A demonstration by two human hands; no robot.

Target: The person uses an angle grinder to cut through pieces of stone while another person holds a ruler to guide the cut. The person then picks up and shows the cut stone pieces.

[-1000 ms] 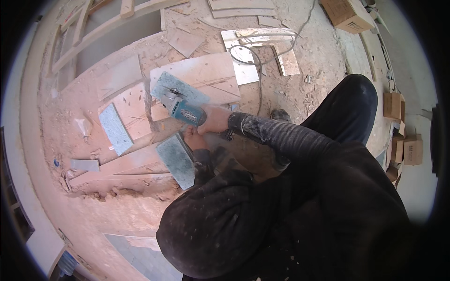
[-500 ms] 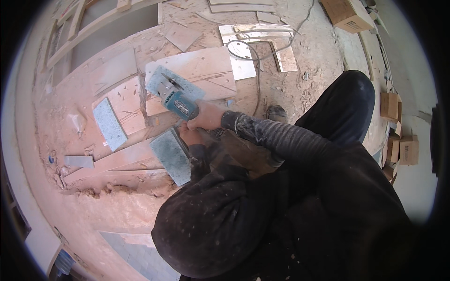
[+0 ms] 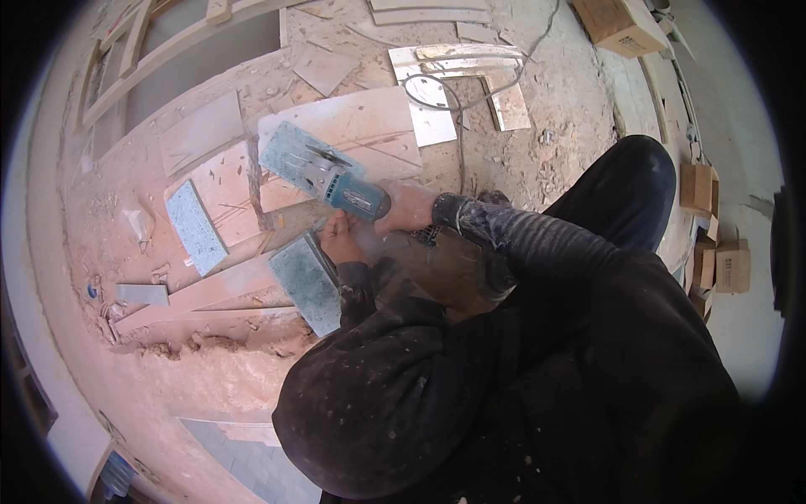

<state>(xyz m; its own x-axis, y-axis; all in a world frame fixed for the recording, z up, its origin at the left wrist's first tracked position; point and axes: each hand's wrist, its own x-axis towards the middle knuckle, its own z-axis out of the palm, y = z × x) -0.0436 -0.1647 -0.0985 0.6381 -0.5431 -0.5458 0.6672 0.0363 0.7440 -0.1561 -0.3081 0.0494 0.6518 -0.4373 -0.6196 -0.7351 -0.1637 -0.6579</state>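
My right hand (image 3: 409, 207) is wrapped round the rear of a teal angle grinder (image 3: 358, 198). The grinder's disc lies over a pale blue speckled tile (image 3: 290, 154), which rests on a dusty board (image 3: 382, 126). Close below the grinder's body, my left hand (image 3: 340, 241) has its fingers curled. Whether they grip the tile's near edge or the tool is hidden. Beside the left wrist lies a stack of similar blue tiles (image 3: 304, 284). Another blue strip of tile (image 3: 196, 225) lies on a board further left.
A dark cable (image 3: 460, 155) runs across the debris-covered floor. White L-shaped boards (image 3: 432, 109) lie beyond the tile. A wooden frame (image 3: 168, 55) is at far left, cardboard boxes (image 3: 621, 25) at far right. A grey offcut (image 3: 143, 294) lies at left.
The grinder and my right hand have moved right and slightly nearer, drawing the disc back across the tile. My left hand has shifted slightly right.
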